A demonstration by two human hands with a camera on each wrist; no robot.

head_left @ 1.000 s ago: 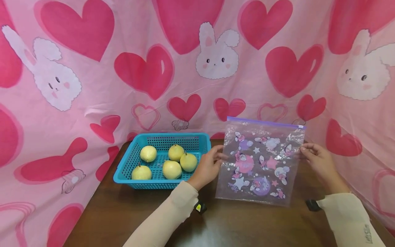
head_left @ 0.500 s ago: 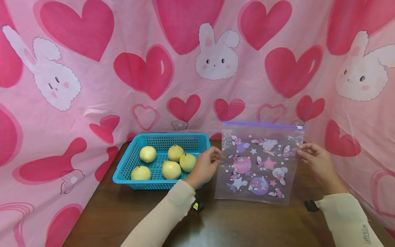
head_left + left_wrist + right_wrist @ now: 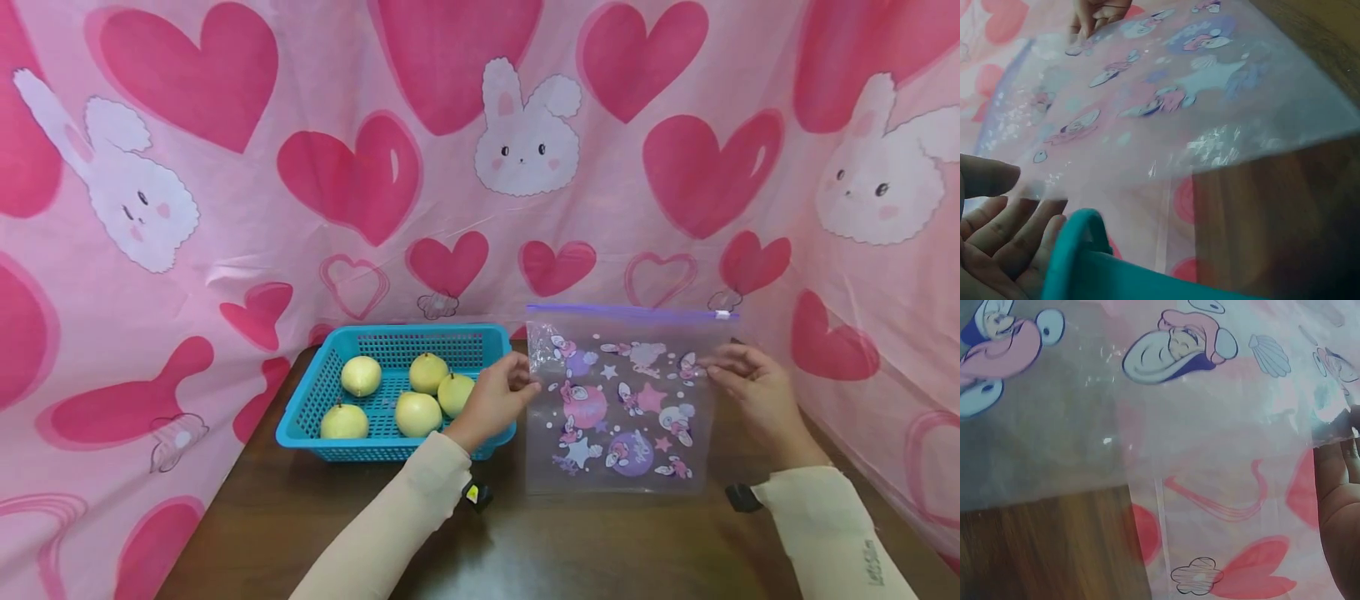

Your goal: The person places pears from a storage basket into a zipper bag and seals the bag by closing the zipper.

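Observation:
A clear zipper bag point(image 3: 637, 417) printed with cartoon figures, stars and shells hangs upright and flat above the table. Its purple zip strip point(image 3: 622, 311) runs along the top, with a white slider point(image 3: 722, 315) near the right end. My left hand point(image 3: 497, 402) pinches the bag's left edge between thumb and fingers; the left wrist view shows that thumb point(image 3: 988, 177) at the plastic. On the opposite edge, my right hand point(image 3: 763, 402) pinches the bag near its upper half. Only part of this hand point(image 3: 1341, 512) shows in the right wrist view.
Left of the bag stands a turquoise plastic basket point(image 3: 300, 417) with several yellow-green pears point(image 3: 361, 376) inside; my left hand partly covers its right side. Both stand on a brown wooden table point(image 3: 570, 550). A pink curtain point(image 3: 615, 208) with hearts and rabbits hangs behind.
The bag's top edge has come down and shifted a little left, and the bag now faces me more squarely. My right hand has moved slightly left. Basket and pears stay put.

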